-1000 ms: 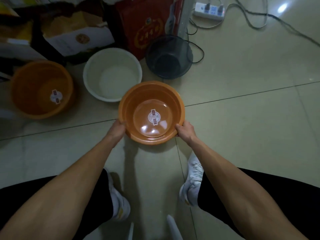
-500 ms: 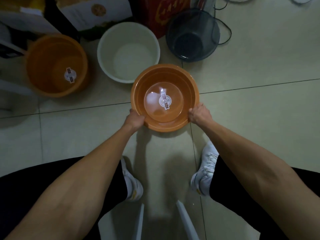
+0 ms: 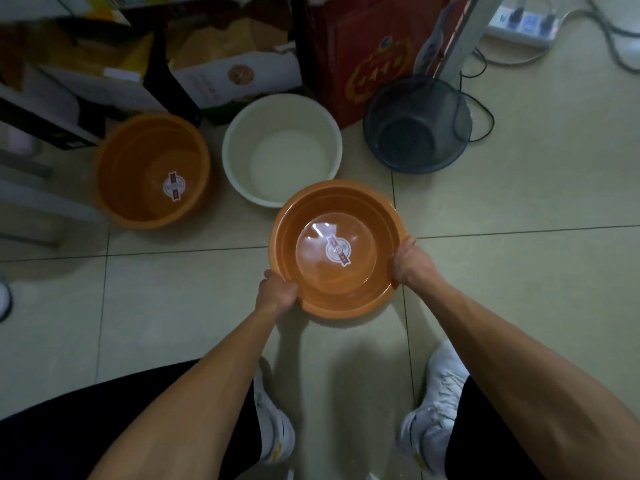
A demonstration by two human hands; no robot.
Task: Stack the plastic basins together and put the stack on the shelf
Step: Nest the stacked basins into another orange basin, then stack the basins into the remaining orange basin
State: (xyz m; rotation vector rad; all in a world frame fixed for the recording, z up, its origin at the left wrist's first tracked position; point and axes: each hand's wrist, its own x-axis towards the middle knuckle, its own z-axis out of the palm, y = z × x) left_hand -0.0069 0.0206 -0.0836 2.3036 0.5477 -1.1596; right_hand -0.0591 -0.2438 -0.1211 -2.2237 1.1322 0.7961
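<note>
I hold a small orange basin [image 3: 294,233] with a round sticker in its bottom, above the tiled floor at centre. My left hand [image 3: 277,293] grips its near-left rim and my right hand [image 3: 408,263] grips its right rim. Behind it on the floor stands a white basin [image 3: 281,147], its near edge partly covered by the held basin. A deeper orange basin [image 3: 152,171] with a sticker sits to the left. A dark translucent basin [image 3: 417,124] sits to the right.
Cardboard boxes [image 3: 239,76] and a red gift bag [image 3: 367,53] crowd the floor behind the basins. A power strip [image 3: 521,20] with cables lies at the far right. My white shoes [image 3: 434,403] stand on the tiles below.
The orange basin stays in both hands. The view has shifted, so the floor basins sit lower and the held basin lies more to the right, nearer the white basin.
</note>
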